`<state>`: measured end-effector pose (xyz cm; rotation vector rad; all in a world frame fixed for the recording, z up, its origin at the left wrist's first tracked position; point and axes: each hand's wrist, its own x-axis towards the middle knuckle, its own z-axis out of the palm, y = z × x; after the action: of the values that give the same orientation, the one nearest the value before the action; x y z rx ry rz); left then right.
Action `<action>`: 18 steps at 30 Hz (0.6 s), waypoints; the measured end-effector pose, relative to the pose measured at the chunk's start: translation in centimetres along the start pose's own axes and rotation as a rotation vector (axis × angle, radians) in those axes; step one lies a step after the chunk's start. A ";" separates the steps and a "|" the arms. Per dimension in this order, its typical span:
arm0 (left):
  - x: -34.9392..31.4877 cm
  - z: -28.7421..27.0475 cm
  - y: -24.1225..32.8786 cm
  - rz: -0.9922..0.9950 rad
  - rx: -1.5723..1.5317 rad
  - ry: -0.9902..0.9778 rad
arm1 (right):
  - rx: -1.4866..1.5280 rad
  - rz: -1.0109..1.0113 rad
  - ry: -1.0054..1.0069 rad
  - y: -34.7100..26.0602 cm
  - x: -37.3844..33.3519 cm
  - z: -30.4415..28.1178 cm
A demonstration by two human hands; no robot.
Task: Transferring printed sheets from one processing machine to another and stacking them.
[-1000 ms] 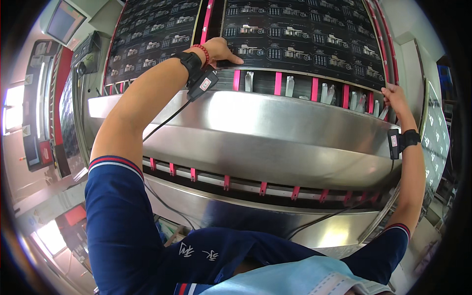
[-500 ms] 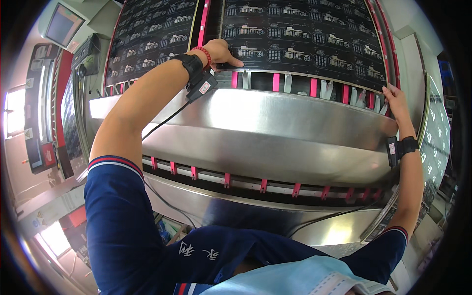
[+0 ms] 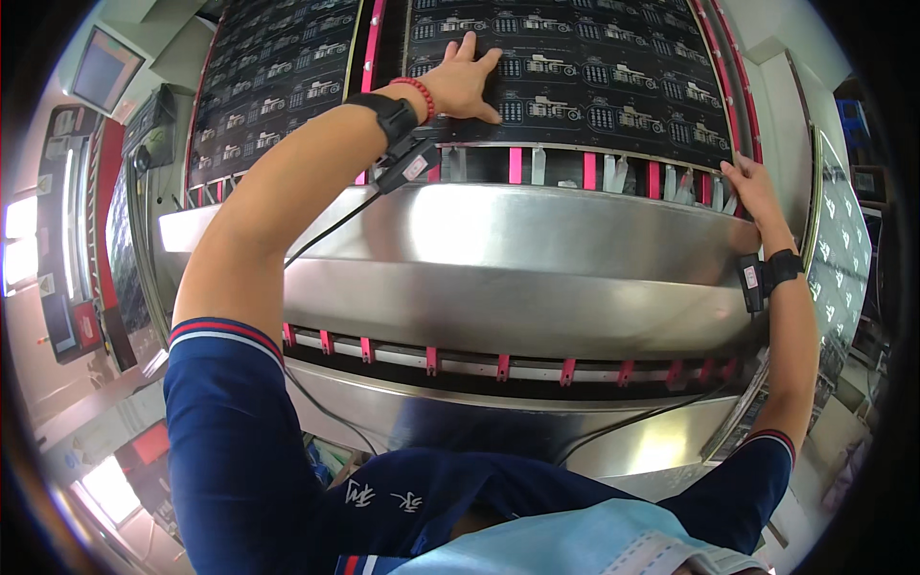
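Observation:
A large dark printed sheet (image 3: 613,86) with rows of small pale patterns lies on the machine bed ahead of me. My left hand (image 3: 465,81) rests flat on it near its lower left part, fingers spread. My right hand (image 3: 752,187) touches the sheet's lower right corner by the pink clips (image 3: 652,177). Both wrists carry black straps with cables. A second dark sheet (image 3: 268,77) lies to the left, past a pink divider strip (image 3: 372,38).
A curved stainless steel housing (image 3: 498,268) spans the front of the machine, with a row of pink tabs (image 3: 498,364) beneath it. A monitor (image 3: 105,67) hangs at the upper left. Another patterned panel (image 3: 843,249) stands at the right edge.
My left hand has slid up from the sheet's lower edge onto its surface and flattened. My right hand stays at the lower right corner.

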<state>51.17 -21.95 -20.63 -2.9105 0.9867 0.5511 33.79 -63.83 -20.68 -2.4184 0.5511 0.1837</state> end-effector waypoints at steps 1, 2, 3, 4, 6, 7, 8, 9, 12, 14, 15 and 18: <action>0.5 -0.1 0.9 -0.021 -0.100 -0.011 | 0.023 -0.016 0.005 0.0 0.1 0.0; 0.8 -0.1 1.8 -0.042 -0.066 -0.047 | -0.010 0.000 0.025 0.1 0.1 0.0; 1.3 -0.3 2.4 -0.028 -0.066 -0.050 | -0.026 -0.006 -0.003 0.1 0.2 0.0; 1.8 -0.5 2.9 -0.047 -0.006 -0.106 | -0.026 0.007 -0.023 0.1 0.2 -0.1; 2.3 -0.7 3.5 -0.063 0.061 -0.180 | -0.013 -0.012 -0.029 0.0 0.2 -0.2; 2.3 -0.7 3.6 -0.058 0.064 -0.189 | 0.024 -0.019 -0.039 -0.1 0.1 -0.2; 2.3 -0.7 3.6 -0.038 0.080 -0.188 | -0.041 0.011 -0.064 -0.3 0.1 -0.4; 2.4 -0.7 3.7 -0.021 0.091 -0.195 | -0.037 0.020 -0.057 -0.4 -0.1 -0.4; 2.6 -0.4 4.0 -0.068 0.133 -0.199 | -0.063 0.047 -0.121 -0.9 -0.1 -0.5; 2.6 -0.4 4.1 -0.084 0.141 -0.215 | -0.087 0.131 -0.166 -1.4 0.2 -0.6; 2.6 -0.3 4.2 -0.086 0.134 -0.214 | -0.085 0.182 -0.227 -1.7 0.3 -0.8; 2.4 -0.8 4.2 -0.087 0.120 -0.206 | -0.317 0.200 -0.250 -3.4 1.2 -2.2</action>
<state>50.69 -26.85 -20.30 -2.7098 0.8335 0.7406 36.29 -63.21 -17.35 -2.5848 0.6900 0.6952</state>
